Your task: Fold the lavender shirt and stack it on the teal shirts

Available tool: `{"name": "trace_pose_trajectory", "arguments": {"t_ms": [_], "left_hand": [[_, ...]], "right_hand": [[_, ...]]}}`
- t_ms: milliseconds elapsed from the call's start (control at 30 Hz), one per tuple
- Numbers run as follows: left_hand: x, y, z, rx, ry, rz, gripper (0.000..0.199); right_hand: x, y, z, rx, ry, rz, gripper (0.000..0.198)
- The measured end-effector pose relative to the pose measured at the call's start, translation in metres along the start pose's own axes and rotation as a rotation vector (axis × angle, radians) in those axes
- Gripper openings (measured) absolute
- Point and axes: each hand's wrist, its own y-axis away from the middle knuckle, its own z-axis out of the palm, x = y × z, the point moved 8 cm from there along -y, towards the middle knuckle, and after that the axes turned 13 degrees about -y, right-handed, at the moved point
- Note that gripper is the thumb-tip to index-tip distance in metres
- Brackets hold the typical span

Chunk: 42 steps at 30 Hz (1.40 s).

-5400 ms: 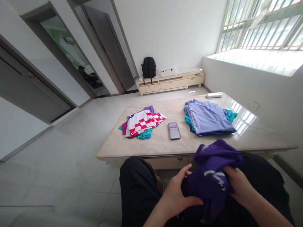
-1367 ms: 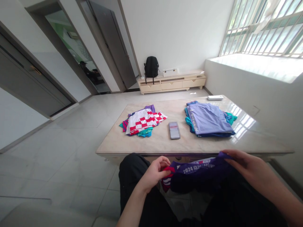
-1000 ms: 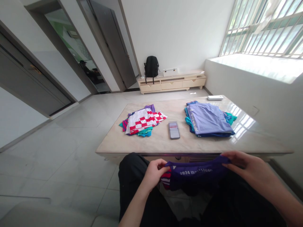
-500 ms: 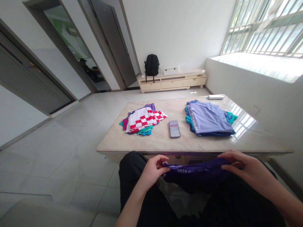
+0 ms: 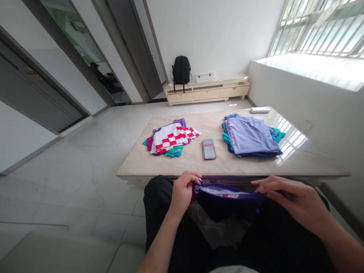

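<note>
A dark purple garment [image 5: 224, 203] stretches between my two hands above my lap. Its upper edge gapes a little, showing a paler lining and a small label. My left hand [image 5: 184, 192] pinches one end of that edge, beside a red and white patch. At the other end, my right hand [image 5: 288, 192] has thumb and fingers closed on the cloth. The lower part of the garment hangs in shadow between my knees, so its full shape is hidden.
On the marble-topped table [image 5: 159, 167] lie a pile with a red-and-white checked garment [image 5: 172, 135], a blurred-out phone-like object [image 5: 209, 148], a pile topped with lilac clothing [image 5: 250, 132], and a white case [image 5: 260, 110]. Behind are a low cabinet [image 5: 207, 94] and black backpack [image 5: 181, 70].
The garment's upper edge has opened, and its lining and label now show where the printed "2024" was. Both hands have risen slightly in view, and the camera has tilted down a little.
</note>
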Motion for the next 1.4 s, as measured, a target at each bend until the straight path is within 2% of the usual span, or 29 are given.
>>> {"name": "trace_pose_trajectory", "arguments": {"t_ms": [67, 133, 267, 333, 400, 467, 533, 600, 733, 800, 867, 933, 1000, 1100, 1200, 1233, 1300, 1400], "left_hand": [[0.007, -0.003, -0.005, 0.097, 0.172, 0.017, 0.028], [0.014, -0.007, -0.001, 0.132, 0.371, -0.002, 0.026], [0.031, -0.019, 0.030, 0.093, 0.762, -0.091, 0.034], [0.038, -0.021, 0.052, 0.019, 0.945, -0.154, 0.045], [0.044, -0.019, 0.075, -0.097, 1.105, -0.177, 0.056], [0.052, -0.014, 0.091, -0.223, 1.181, -0.147, 0.063], [0.058, -0.007, 0.099, -0.299, 1.143, -0.115, 0.061], [0.061, -0.001, 0.100, -0.309, 1.059, -0.126, 0.054], [0.069, 0.005, 0.091, -0.229, 0.981, -0.174, 0.047], [0.071, 0.007, 0.089, -0.207, 0.968, -0.218, 0.044], [0.068, 0.008, 0.089, -0.187, 0.940, -0.291, 0.049], [0.063, 0.006, 0.086, -0.160, 0.877, -0.331, 0.062], [0.060, 0.002, 0.081, -0.159, 0.790, -0.319, 0.067], [0.054, 0.000, 0.080, -0.254, 0.682, -0.307, 0.056], [0.041, 0.011, 0.081, -0.361, 0.632, -0.335, 0.043], [0.036, 0.019, 0.082, -0.382, 0.647, -0.348, 0.044], [0.029, 0.034, 0.081, -0.393, 0.725, -0.334, 0.063], [0.027, 0.053, 0.079, -0.364, 0.722, -0.211, 0.089]], "right_hand": [[-0.028, 0.006, 0.017, -0.145, -0.170, -0.042, 0.018], [-0.053, 0.013, 0.039, -0.308, -0.338, -0.057, 0.019], [-0.082, 0.024, 0.089, -0.608, -0.543, -0.035, 0.018], [-0.085, 0.023, 0.104, -0.667, -0.573, -0.055, 0.017], [-0.077, 0.014, 0.102, -0.564, -0.549, -0.077, 0.013], [-0.060, 0.002, 0.087, -0.342, -0.460, -0.066, 0.006], [-0.046, -0.006, 0.070, -0.151, -0.340, -0.043, 0.006], [-0.042, -0.008, 0.062, -0.068, -0.272, -0.080, 0.007], [-0.049, -0.006, 0.060, 0.012, -0.209, -0.218, 0.010], [-0.049, -0.007, 0.061, 0.040, -0.186, -0.227, 0.008], [-0.042, -0.009, 0.063, 0.025, -0.235, -0.169, 0.005], [-0.031, -0.011, 0.066, -0.011, -0.328, -0.059, 0.020], [-0.019, -0.012, 0.069, -0.050, -0.382, 0.059, 0.035], [-0.006, -0.012, 0.074, -0.097, -0.337, 0.163, 0.025], [0.002, -0.012, 0.069, -0.024, -0.307, 0.141, 0.019], [0.003, -0.012, 0.066, 0.024, -0.315, 0.119, 0.018], [0.008, -0.010, 0.060, 0.112, -0.348, 0.081, 0.017], [0.013, -0.007, 0.056, 0.217, -0.399, 0.025, 0.015]]}}
